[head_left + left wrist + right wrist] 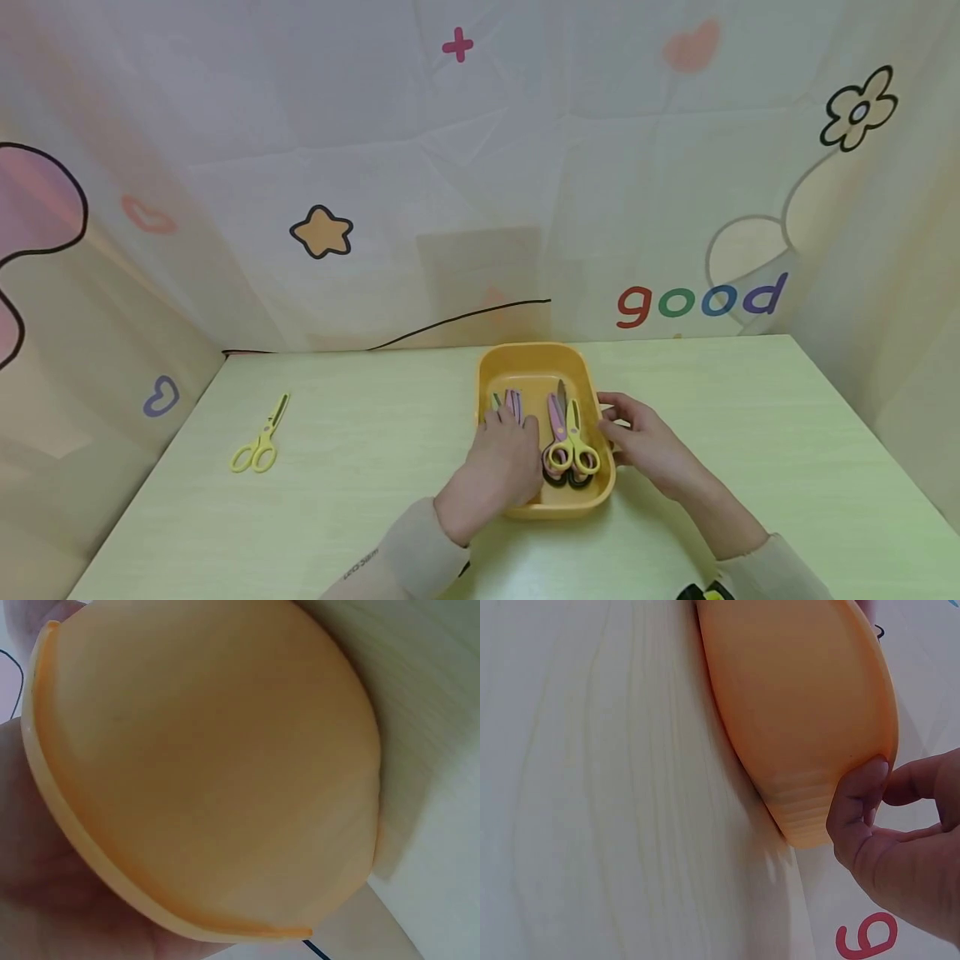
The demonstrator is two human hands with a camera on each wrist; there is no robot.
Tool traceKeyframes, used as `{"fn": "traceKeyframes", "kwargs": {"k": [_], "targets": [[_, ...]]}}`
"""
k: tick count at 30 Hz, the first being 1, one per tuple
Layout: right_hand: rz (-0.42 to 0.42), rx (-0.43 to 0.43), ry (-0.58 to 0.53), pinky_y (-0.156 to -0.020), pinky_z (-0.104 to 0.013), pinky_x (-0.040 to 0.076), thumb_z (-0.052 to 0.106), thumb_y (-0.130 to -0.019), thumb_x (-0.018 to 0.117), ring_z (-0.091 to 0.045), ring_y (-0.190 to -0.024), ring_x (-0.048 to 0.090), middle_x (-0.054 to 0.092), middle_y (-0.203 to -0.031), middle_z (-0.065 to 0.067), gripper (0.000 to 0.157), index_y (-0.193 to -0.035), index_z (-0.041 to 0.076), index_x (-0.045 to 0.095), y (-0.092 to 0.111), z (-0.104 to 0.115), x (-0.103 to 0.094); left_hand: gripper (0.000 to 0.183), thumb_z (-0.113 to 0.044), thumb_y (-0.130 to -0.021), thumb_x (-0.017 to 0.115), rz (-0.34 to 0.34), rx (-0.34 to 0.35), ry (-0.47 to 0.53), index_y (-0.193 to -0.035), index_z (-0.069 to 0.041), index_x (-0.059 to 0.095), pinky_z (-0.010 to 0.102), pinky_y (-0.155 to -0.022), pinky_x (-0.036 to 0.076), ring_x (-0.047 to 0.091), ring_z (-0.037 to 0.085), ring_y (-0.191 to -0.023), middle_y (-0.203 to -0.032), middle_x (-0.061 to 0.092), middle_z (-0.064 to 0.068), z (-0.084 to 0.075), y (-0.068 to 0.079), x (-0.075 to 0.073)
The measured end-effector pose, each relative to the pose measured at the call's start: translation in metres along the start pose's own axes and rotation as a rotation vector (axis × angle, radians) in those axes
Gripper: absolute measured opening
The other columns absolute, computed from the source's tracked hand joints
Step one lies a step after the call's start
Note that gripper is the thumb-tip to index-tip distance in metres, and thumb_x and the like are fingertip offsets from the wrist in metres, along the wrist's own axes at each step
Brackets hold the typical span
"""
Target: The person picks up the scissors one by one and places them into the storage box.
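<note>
A yellow plastic tray stands on the table with several scissors inside. My left hand reaches over its near left part, fingers bent down at scissors with purple-and-white blades; their handles are hidden under the hand. The left wrist view shows mostly the tray's outer wall, so whether those fingers grip cannot be seen. In the tray's right half lie yellow scissors on top of pink scissors and black-handled scissors. My right hand pinches the tray's right rim between thumb and fingers.
Another pair of yellow scissors lies alone on the left of the pale wood-grain table. A printed cloth hangs behind the table and along its sides. A black-and-yellow object shows at the bottom edge by the right sleeve.
</note>
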State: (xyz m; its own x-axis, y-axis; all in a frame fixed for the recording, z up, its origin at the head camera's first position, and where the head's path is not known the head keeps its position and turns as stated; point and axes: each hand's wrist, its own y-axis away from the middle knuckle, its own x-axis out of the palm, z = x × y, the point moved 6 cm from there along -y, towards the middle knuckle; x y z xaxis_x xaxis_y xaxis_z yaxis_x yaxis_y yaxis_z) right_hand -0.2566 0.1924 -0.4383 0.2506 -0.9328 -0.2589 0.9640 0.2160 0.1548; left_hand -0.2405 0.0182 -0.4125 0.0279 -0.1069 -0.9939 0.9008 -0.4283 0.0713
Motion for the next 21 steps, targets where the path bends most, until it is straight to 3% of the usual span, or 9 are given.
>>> {"fn": "traceKeyframes", "kwargs": {"k": [10, 12, 16, 21], "targets": [[0.002, 0.003, -0.004, -0.076, -0.035, 0.058, 0.009, -0.106, 0.05, -0.027, -0.095, 0.058, 0.048, -0.118, -0.02, 0.05, -0.151, -0.006, 0.036, 0.0, 0.001, 0.001, 0.036, -0.035, -0.102, 0.06, -0.113, 0.067, 0.053, -0.118, -0.003, 0.063, 0.045, -0.087, 0.054, 0.06, 0.038, -0.109, -0.134, 0.055, 0.032, 0.004, 0.005, -0.01], [0.003, 0.002, -0.004, -0.076, -0.035, 0.058, 0.009, -0.106, 0.05, -0.027, -0.095, 0.058, 0.048, -0.118, -0.02, 0.05, -0.151, -0.006, 0.035, 0.0, 0.001, 0.001, 0.032, -0.034, -0.101, 0.061, -0.149, 0.098, 0.069, -0.114, -0.004, 0.064, 0.044, -0.083, 0.055, 0.061, 0.036, -0.104, -0.127, 0.06, 0.029, 0.006, 0.006, -0.012], [0.007, 0.001, -0.004, -0.076, -0.034, 0.058, 0.009, -0.107, 0.049, -0.028, -0.095, 0.058, 0.048, -0.118, -0.02, 0.049, -0.152, -0.006, 0.035, 0.001, 0.002, 0.001, 0.02, -0.027, -0.1, 0.063, -0.221, 0.155, 0.17, -0.105, -0.007, 0.064, 0.04, -0.074, 0.051, 0.059, 0.028, -0.092, -0.109, 0.063, 0.018, 0.015, 0.008, -0.018], [0.011, 0.0, -0.001, -0.077, -0.035, 0.058, 0.01, -0.107, 0.049, -0.028, -0.095, 0.058, 0.048, -0.118, -0.021, 0.05, -0.152, -0.006, 0.034, 0.001, 0.002, 0.001, 0.016, -0.023, -0.102, 0.061, -0.242, 0.217, 0.391, -0.111, -0.01, 0.068, 0.041, -0.082, 0.046, 0.058, 0.024, -0.096, -0.107, 0.063, 0.008, 0.027, 0.013, -0.02]]}}
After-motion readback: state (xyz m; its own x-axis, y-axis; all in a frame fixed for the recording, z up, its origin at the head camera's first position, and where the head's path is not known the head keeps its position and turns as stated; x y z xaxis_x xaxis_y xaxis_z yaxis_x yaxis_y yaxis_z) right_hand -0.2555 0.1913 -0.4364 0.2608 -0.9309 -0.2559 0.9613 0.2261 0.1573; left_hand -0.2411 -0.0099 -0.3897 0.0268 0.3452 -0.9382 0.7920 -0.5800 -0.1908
